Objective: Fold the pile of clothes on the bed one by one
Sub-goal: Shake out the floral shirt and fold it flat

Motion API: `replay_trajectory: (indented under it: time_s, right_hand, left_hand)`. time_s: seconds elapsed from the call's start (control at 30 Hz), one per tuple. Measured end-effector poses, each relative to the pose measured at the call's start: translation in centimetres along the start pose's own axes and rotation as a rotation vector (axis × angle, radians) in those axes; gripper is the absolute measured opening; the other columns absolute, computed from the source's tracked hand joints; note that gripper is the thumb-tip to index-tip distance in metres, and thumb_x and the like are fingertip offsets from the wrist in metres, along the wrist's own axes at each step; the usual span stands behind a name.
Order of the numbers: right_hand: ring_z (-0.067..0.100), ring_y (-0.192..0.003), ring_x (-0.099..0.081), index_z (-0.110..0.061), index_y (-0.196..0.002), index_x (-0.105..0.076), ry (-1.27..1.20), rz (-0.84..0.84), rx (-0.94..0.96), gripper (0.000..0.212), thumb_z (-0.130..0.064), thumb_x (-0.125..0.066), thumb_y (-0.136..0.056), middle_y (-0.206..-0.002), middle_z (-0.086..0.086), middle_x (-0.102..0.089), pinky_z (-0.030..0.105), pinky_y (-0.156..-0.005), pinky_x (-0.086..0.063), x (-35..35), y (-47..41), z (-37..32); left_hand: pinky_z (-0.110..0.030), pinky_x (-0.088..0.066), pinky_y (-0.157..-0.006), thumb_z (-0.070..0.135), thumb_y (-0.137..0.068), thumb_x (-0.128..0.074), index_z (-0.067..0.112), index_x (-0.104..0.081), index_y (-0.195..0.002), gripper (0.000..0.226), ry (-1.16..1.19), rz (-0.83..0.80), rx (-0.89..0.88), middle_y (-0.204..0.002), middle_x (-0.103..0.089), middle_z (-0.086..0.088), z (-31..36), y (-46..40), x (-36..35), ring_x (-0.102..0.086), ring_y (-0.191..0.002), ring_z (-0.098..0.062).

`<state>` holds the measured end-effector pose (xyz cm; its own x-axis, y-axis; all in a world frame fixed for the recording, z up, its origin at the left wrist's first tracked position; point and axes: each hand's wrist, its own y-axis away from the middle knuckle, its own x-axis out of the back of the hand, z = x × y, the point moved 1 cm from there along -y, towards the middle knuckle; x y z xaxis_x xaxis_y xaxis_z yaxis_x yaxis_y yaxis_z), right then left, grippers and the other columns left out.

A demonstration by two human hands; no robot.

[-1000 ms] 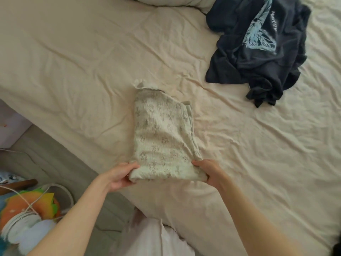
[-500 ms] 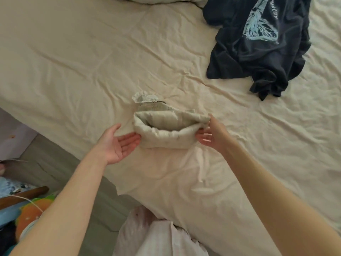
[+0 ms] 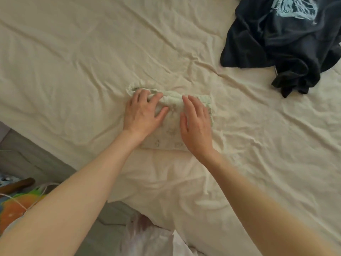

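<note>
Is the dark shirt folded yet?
No, the dark shirt lies crumpled on the bed sheet, away from both hands.

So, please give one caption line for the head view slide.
Both hands, left and right, press flat a folded garment on the bed.

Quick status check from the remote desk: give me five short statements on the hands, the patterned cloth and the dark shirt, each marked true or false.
1. Both hands lie flat on the patterned cloth. True: left hand and right hand press it with straight fingers.
2. The dark shirt is neatly folded. False: it lies crumpled.
3. The dark shirt touches the patterned cloth. False: bare bed sheet separates them.
4. The patterned cloth rests on the bed sheet. True.
5. The right hand grips the dark shirt. False: it rests on the patterned cloth.
</note>
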<state>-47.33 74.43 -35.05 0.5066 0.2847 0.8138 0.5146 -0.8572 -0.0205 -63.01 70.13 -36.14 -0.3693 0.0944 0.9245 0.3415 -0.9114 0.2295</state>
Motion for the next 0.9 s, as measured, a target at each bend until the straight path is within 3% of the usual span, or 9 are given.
replay_trajectory:
  time_s: [0.1,0.23,0.33,0.53,0.67,0.73,0.8,0.87,0.9]
  right_hand:
    - [0.032,-0.141,-0.029,-0.014,-0.143,-0.042,0.184,-0.157,0.016,0.046,-0.028,-0.042,-0.098,-0.15,0.014,-0.036,0.051,-0.115,-0.021,-1.8,0.6,1.5]
    - [0.027,-0.147,-0.011,-0.025,-0.15,-0.021,0.355,-0.29,-0.021,0.057,-0.045,-0.022,-0.097,-0.158,0.008,-0.018,0.051,-0.118,-0.002,-4.3,0.0,3.4]
    - [0.024,-0.147,-0.007,-0.029,-0.149,-0.009,0.392,-0.309,-0.053,0.057,-0.047,-0.016,-0.096,-0.159,0.006,-0.013,0.051,-0.118,-0.001,-6.5,0.2,5.4]
    - [0.024,-0.147,-0.006,-0.029,-0.147,-0.002,0.379,-0.32,-0.062,0.057,-0.045,-0.017,-0.095,-0.159,0.008,-0.011,0.051,-0.117,0.001,-8.4,-0.1,6.8]
    - [0.017,-0.147,0.004,-0.033,-0.15,-0.004,0.282,-0.428,-0.098,0.057,-0.047,-0.019,-0.097,-0.161,0.0,-0.002,0.047,-0.117,0.008,-6.4,-0.7,5.7]
    - [0.015,-0.147,-0.008,-0.028,-0.148,-0.028,0.007,-0.402,-0.184,0.052,-0.037,-0.04,-0.099,-0.158,-0.001,-0.017,0.046,-0.119,-0.001,-4.3,-1.0,5.3]
    - [0.014,-0.136,-0.036,-0.02,-0.136,-0.051,-0.329,-0.232,-0.384,0.041,-0.027,-0.054,-0.095,-0.146,0.001,-0.043,0.042,-0.114,-0.027,-1.6,-1.4,5.2]
    - [0.011,-0.114,-0.052,-0.019,-0.127,-0.056,-0.463,-0.073,-0.637,0.038,-0.029,-0.06,-0.091,-0.13,-0.001,-0.055,0.037,-0.101,-0.044,0.7,-1.8,5.8]
    - [0.012,-0.107,-0.054,-0.017,-0.127,-0.055,-0.506,-0.077,-0.783,0.042,-0.033,-0.063,-0.089,-0.125,0.001,-0.056,0.038,-0.098,-0.047,1.5,-2.1,6.3]
  left_hand:
    - [-0.044,-0.039,-0.1,0.043,-0.096,-0.041,0.026,-0.041,-0.14,0.047,0.129,-0.014,0.175,-0.137,-0.039,-0.012,-2.6,-0.2,-0.9,-0.034,-0.128,-0.03]
    - [-0.04,-0.015,-0.117,0.031,-0.1,-0.034,0.027,-0.025,-0.148,0.05,0.252,0.066,0.224,-0.158,-0.007,-0.011,-1.9,0.3,-3.6,-0.008,-0.145,-0.027]
    - [-0.048,-0.014,-0.117,0.031,-0.098,-0.035,0.023,-0.027,-0.148,0.051,0.148,0.099,0.235,-0.157,-0.008,-0.016,-2.0,-0.3,-6.1,-0.011,-0.144,-0.035]
    - [-0.053,-0.011,-0.115,0.037,-0.096,-0.02,0.019,-0.02,-0.15,0.057,-0.026,0.048,0.218,-0.156,-0.009,-0.021,-2.9,-1.4,-8.8,-0.011,-0.142,-0.04]
    - [-0.051,-0.005,-0.116,0.035,-0.099,-0.029,0.023,-0.012,-0.151,0.056,0.063,-0.052,0.237,-0.158,0.002,-0.015,-2.6,-1.5,-6.9,0.001,-0.145,-0.035]
    - [-0.046,0.0,-0.118,0.034,-0.1,-0.033,0.028,-0.01,-0.151,0.056,0.202,-0.032,0.208,-0.158,0.008,-0.009,-2.8,-0.9,-5.5,0.008,-0.145,-0.029]
    - [-0.036,0.004,-0.118,0.034,-0.099,-0.039,0.031,-0.008,-0.15,0.06,0.334,0.032,0.182,-0.159,0.01,-0.004,-2.8,0.3,-4.0,0.012,-0.145,-0.024]
    - [-0.03,-0.001,-0.116,0.033,-0.095,-0.052,0.03,-0.011,-0.151,0.069,0.438,0.143,0.237,-0.159,0.001,-0.003,-2.8,1.5,-2.9,0.003,-0.145,-0.02]
    - [-0.029,-0.008,-0.116,0.031,-0.092,-0.058,0.025,-0.015,-0.15,0.073,0.51,0.189,0.31,-0.157,-0.009,-0.006,-2.9,1.9,-2.7,-0.007,-0.145,-0.019]
